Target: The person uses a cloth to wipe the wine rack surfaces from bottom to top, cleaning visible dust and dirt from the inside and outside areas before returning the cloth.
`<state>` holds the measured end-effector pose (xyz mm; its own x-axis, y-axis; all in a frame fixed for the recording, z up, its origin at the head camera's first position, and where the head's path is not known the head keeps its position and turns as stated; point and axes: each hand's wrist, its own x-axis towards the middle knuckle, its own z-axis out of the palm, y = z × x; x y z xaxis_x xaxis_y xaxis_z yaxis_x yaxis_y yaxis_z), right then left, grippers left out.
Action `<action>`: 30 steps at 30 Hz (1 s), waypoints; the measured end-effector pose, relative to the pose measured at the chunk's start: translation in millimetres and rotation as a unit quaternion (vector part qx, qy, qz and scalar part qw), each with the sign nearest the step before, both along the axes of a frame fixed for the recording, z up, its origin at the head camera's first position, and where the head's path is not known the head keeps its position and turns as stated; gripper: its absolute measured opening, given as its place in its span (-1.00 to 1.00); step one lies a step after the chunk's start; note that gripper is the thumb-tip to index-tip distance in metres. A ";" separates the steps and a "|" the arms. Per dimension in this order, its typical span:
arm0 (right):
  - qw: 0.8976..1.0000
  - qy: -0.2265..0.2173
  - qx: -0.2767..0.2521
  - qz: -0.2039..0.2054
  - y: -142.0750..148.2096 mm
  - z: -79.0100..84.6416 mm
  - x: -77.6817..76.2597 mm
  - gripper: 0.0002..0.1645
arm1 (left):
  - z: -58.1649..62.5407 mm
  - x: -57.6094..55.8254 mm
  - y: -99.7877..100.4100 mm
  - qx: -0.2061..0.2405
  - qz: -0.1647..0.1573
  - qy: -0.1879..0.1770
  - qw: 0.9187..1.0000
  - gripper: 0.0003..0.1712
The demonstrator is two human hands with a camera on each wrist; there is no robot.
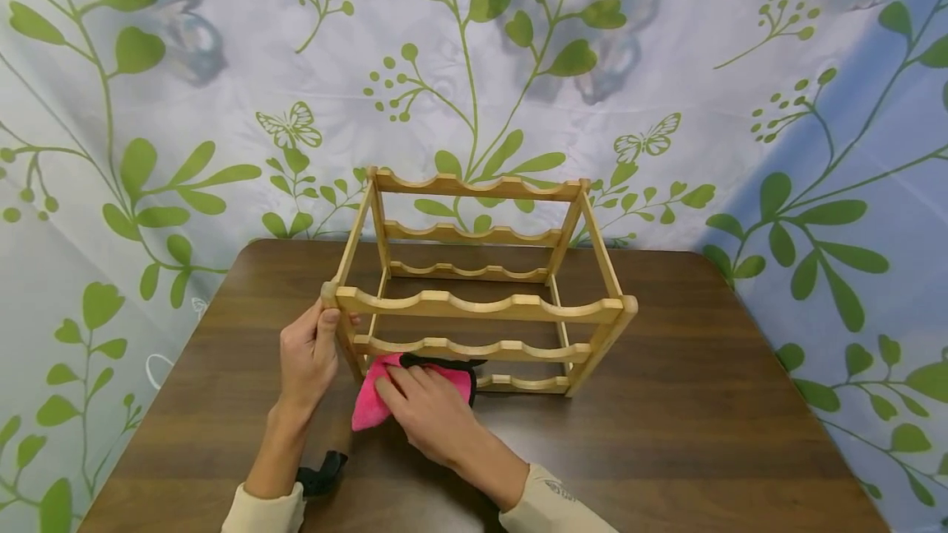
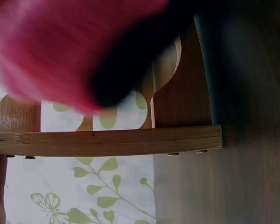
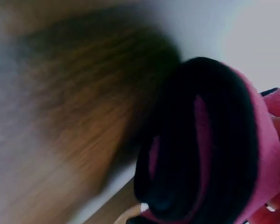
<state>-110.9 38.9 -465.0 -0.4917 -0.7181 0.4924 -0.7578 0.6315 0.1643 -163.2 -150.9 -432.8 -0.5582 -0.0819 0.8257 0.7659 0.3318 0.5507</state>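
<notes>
A light wooden rack (image 1: 474, 308) with scalloped rails stands on the table. My left hand (image 1: 307, 356) grips its front left post near the top, the thumb on the front side. My right hand (image 1: 437, 418) holds a pink cloth (image 1: 368, 405) with black edging against the lower front of the rack, below the middle rail. The cloth hides part of the bottom rail. In the left wrist view the cloth (image 2: 60, 51) is blurred above a wooden post (image 2: 107, 142). Folds of the cloth (image 3: 270, 154) fill the right side of the right wrist view.
The brown wooden table (image 1: 704, 418) extends on both sides of the rack. A black object (image 1: 322, 474) is beside my left wrist. Behind the table hangs a curtain (image 1: 459, 64) printed with leaves and butterflies.
</notes>
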 end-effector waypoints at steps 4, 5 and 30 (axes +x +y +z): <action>0.994 -0.071 0.068 -0.043 -7.2 -9.2 -8.3 -0.49 | -0.2 -0.1 -0.3 -0.002 -0.003 0.003 1.000 -0.51; 0.992 -0.087 0.077 -0.049 -8.2 -11.2 -10.0 -0.43 | -0.2 0.1 -0.3 -0.002 -0.004 0.003 1.000 -0.51; 0.979 -0.126 0.075 -0.140 40.9 -17.4 1.0 -0.32 | 1.3 -3.6 -7.0 -0.028 -0.015 0.021 0.999 -0.47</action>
